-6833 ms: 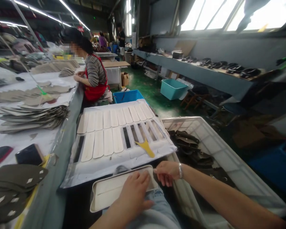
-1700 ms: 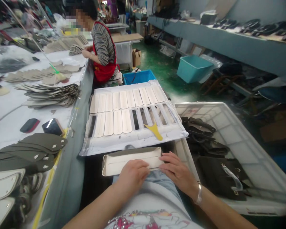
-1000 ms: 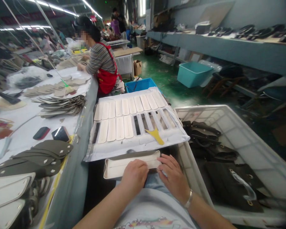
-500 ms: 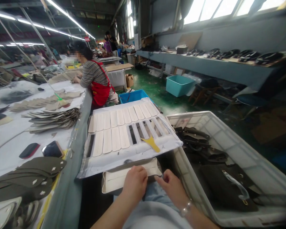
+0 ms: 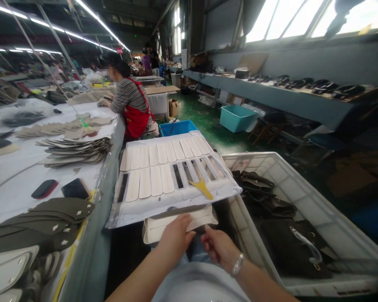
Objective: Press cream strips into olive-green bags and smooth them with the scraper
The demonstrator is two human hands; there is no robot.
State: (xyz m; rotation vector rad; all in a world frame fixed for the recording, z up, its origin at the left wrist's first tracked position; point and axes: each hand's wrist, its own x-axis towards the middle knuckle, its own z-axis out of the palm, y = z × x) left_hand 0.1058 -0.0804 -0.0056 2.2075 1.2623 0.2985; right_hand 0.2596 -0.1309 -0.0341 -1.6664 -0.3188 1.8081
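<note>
Across my lap lies a dark leather bag piece with a cream strip point(image 5: 156, 228) laid along it, its ends curling up. My left hand point(image 5: 178, 233) bends over the near edge, fingers lying on the cream strip and thumb underneath, closed on the piece. Thumb and fingers of my right hand point(image 5: 219, 243) pinch the near edge toward the right end. A white board point(image 5: 151, 212) just beyond carries rows of cream strips point(image 5: 157, 180). On the board's right part rests a yellow scraper-like piece point(image 5: 203, 188), beside several open slots.
At my right stands a white crate point(image 5: 248, 235) holding dark bags point(image 5: 297, 247). The left table point(image 5: 103, 184) bears stacked dark panels point(image 5: 50, 222), a brush-like block point(image 5: 44, 189) and a dark pad point(image 5: 75, 189). A co-worker in a red apron point(image 5: 138, 111) sits ahead, near a blue bin point(image 5: 178, 127).
My right hand has drawn in toward my left, its fingers now gathered on the near edge. My view has turned slightly, shifting the table and board rightward.
</note>
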